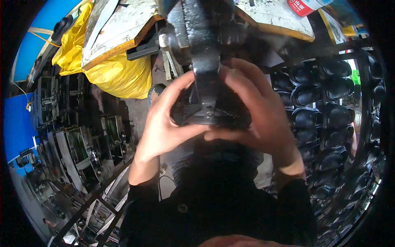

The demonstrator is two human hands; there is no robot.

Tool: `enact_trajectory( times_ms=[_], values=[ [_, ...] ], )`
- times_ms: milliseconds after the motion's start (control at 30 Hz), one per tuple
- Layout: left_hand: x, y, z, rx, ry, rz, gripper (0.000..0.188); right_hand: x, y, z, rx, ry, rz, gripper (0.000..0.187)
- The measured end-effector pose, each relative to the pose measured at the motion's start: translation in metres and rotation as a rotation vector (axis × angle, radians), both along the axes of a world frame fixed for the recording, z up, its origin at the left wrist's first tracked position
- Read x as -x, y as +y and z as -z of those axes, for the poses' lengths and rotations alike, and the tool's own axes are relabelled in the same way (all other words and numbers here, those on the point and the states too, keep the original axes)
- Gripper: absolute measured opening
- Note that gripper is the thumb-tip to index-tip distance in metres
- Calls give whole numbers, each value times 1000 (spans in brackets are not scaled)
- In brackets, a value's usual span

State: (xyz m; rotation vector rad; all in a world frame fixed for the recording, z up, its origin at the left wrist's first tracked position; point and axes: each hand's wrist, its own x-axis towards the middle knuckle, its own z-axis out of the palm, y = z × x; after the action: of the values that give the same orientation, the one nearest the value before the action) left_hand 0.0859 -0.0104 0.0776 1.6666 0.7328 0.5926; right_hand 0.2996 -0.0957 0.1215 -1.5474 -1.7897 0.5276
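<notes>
Both hands are wrapped around a black, rounded piece (234,109) that looks like a shoe, held under a dark metal machine head (201,33). My left hand (164,127) grips its left side, with the thumb along the near edge. On the opposite side, my right hand (265,111) curls over it, and the two thumbs almost meet in front. A narrow metal arm (207,70) of the machine comes down over the middle of the piece and hides part of it. Whether the arm presses on the piece, I cannot tell.
White, stained worktops (127,24) flank the machine, with a yellow sack (123,78) below the left one. A red-and-white tub (299,7) stands on the right worktop. Racks of black shoes (306,94) fill the right side. Dark metal frames (70,156) crowd the left.
</notes>
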Motion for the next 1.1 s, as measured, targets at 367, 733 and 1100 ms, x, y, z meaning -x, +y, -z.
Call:
enact_trajectory(
  times_ms=[367, 733, 1100],
  values=[
    [-20, -33, 53, 571, -582, -127, 100, -32, -72, 190, 367, 1005, 216, 83],
    [-27, -42, 71, 708, -698, -209, 99, -113, -84, 135, 25, 665, 178, 77],
    [-31, -49, 69, 757, -767, -185, 91, -134, -71, 7, -158, 277, 279, 80]
  ],
)
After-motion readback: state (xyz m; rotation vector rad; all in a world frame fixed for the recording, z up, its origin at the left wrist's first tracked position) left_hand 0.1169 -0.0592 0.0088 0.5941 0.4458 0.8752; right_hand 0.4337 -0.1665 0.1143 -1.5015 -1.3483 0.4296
